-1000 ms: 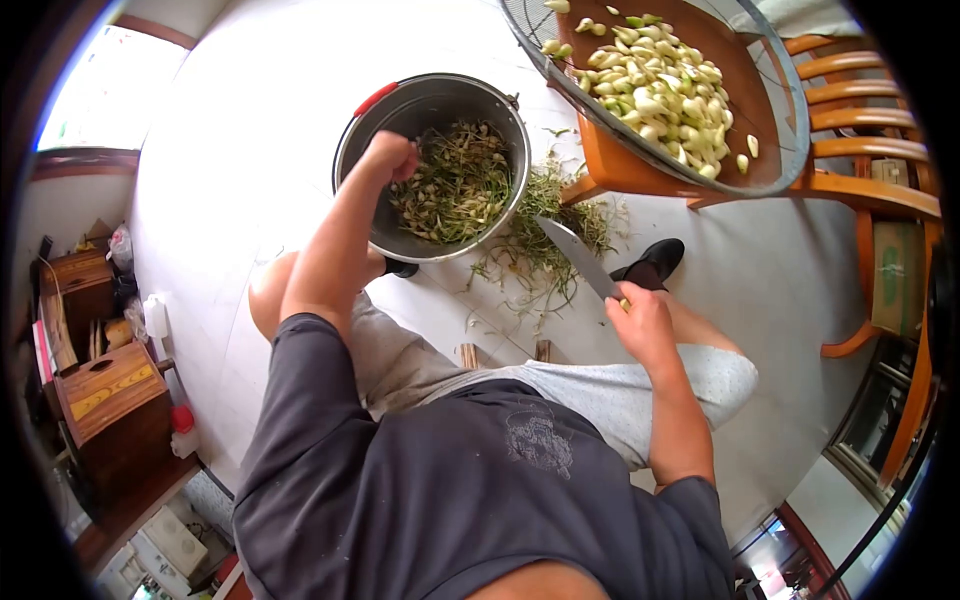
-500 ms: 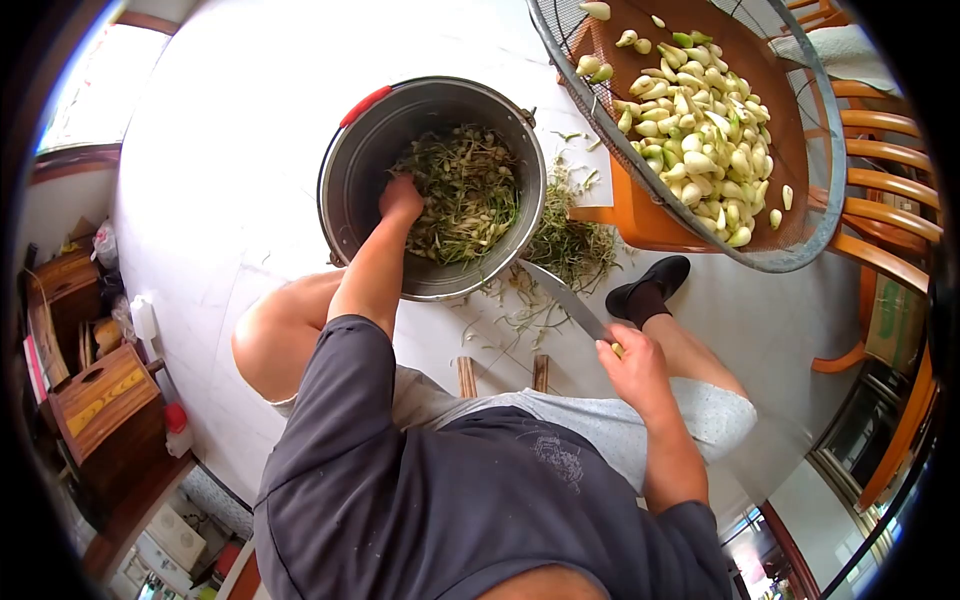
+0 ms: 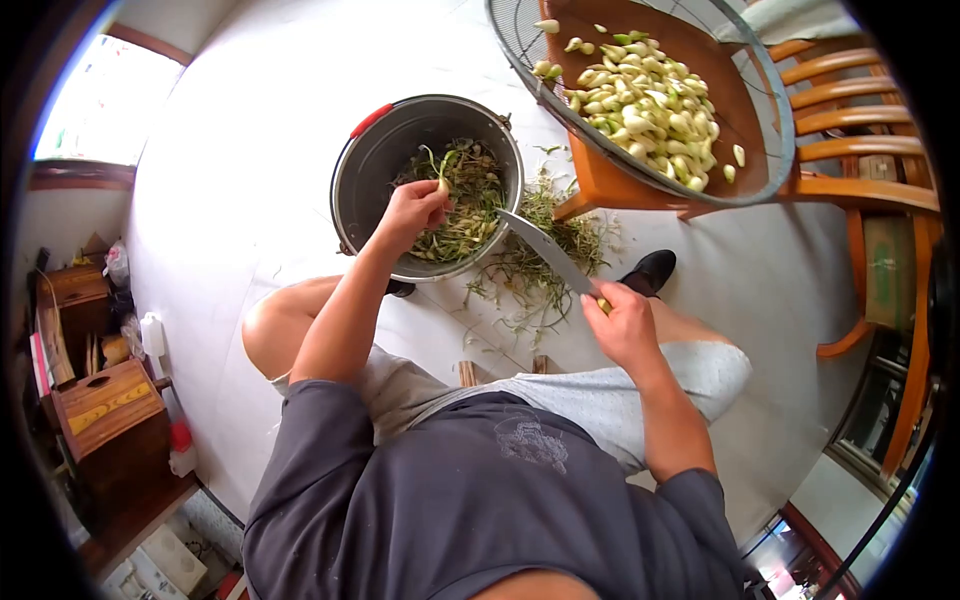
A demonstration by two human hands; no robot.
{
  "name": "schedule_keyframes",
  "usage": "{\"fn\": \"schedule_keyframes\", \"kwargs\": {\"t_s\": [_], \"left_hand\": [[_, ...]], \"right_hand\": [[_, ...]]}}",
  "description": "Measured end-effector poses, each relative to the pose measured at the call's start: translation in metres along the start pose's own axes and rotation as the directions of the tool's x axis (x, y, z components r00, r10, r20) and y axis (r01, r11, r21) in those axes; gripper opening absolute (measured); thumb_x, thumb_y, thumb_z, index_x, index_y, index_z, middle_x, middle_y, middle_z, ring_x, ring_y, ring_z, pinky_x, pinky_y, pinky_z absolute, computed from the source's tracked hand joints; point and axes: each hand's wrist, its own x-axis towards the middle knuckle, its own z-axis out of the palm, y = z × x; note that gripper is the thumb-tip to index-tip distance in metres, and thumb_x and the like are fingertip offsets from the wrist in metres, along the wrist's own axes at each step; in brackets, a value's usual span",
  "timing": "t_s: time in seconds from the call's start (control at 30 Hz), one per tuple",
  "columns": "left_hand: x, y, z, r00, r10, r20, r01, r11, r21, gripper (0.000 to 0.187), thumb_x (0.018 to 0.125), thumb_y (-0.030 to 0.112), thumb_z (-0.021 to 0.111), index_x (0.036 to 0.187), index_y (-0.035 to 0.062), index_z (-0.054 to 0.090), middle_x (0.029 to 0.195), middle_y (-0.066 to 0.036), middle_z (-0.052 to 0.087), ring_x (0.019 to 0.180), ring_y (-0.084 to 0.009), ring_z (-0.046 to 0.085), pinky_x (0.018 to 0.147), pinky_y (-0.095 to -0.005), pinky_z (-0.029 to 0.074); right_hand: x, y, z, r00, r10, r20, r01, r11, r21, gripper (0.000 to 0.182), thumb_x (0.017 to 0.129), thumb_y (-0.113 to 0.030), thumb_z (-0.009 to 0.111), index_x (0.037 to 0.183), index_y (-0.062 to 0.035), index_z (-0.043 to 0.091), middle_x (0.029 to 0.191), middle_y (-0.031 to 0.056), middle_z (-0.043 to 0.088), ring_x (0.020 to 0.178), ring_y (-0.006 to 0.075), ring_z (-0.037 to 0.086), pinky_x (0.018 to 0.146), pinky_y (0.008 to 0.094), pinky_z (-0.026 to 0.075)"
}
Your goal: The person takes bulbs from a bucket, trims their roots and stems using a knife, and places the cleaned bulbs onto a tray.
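My left hand (image 3: pixel 413 213) is above the metal bucket (image 3: pixel 343 205), closed in a pinch on a small onion bulb (image 3: pixel 443 185) whose thin green shoot points up and back. Inside the bucket lies a heap of unpeeled bulbs with tangled green stems (image 3: pixel 455 238). My right hand (image 3: pixel 622 325) grips a long-bladed knife (image 3: pixel 552 252) by its handle. The blade slants up to the left, and its tip reaches over the bucket's right rim.
Green trimmings (image 3: pixel 540 275) lie on the floor right of the bucket. A wide mesh sieve (image 3: pixel 783 150) holding many trimmed white bulbs (image 3: pixel 650 110) rests on a wooden chair (image 3: pixel 850 185). A wooden cabinet (image 3: pixel 110 405) is at far left.
My left hand has risen from the heap inside the bucket and now shows a bulb in its fingers. My right hand still holds the knife, and the view has shifted slightly.
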Motion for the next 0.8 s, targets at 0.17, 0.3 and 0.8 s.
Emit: {"fn": "schedule_keyframes", "kwargs": {"t_s": [0.17, 0.3, 0.8], "left_hand": [[-0.053, 0.008, 0.048, 0.981, 0.020, 0.193, 0.026, 0.972, -0.234, 0.017, 0.093, 0.014, 0.055, 0.101, 0.0006, 0.060, 0.077, -0.003, 0.060, 0.057, -0.0068, 0.051, 0.052, -0.0197, 0.040], [-0.075, 0.008, 0.073, 0.951, -0.010, 0.310, 0.138, 0.908, -0.395, 0.017, 0.092, 0.012, 0.055, 0.105, 0.0020, 0.060, 0.074, -0.001, 0.058, 0.057, -0.0072, 0.051, 0.051, -0.0195, 0.040], [-0.086, 0.011, 0.102, 0.961, 0.010, 0.278, -0.043, 0.993, 0.114, 0.018, 0.091, 0.016, 0.058, 0.087, -0.0013, 0.061, 0.066, 0.001, 0.054, 0.053, -0.0064, 0.046, 0.048, -0.0227, 0.037]], "right_hand": [[-0.006, -0.005, 0.003, 0.969, -0.187, -0.160, 0.191, 0.982, 0.007, 0.022, 0.080, -0.014, 0.062, 0.102, -0.0105, 0.067, 0.078, 0.0149, 0.062, 0.073, 0.0330, 0.061, 0.065, 0.0388, 0.049], [-0.006, 0.000, 0.005, 0.921, -0.347, -0.175, 0.325, 0.935, -0.145, 0.021, 0.081, -0.010, 0.063, 0.101, -0.0071, 0.066, 0.078, 0.0134, 0.062, 0.067, 0.0288, 0.061, 0.062, 0.0346, 0.048], [-0.017, 0.012, 0.005, 0.909, -0.386, -0.155, 0.318, 0.886, -0.338, 0.021, 0.078, -0.010, 0.062, 0.098, -0.0097, 0.067, 0.076, 0.0125, 0.061, 0.068, 0.0312, 0.060, 0.060, 0.0388, 0.049]]}}
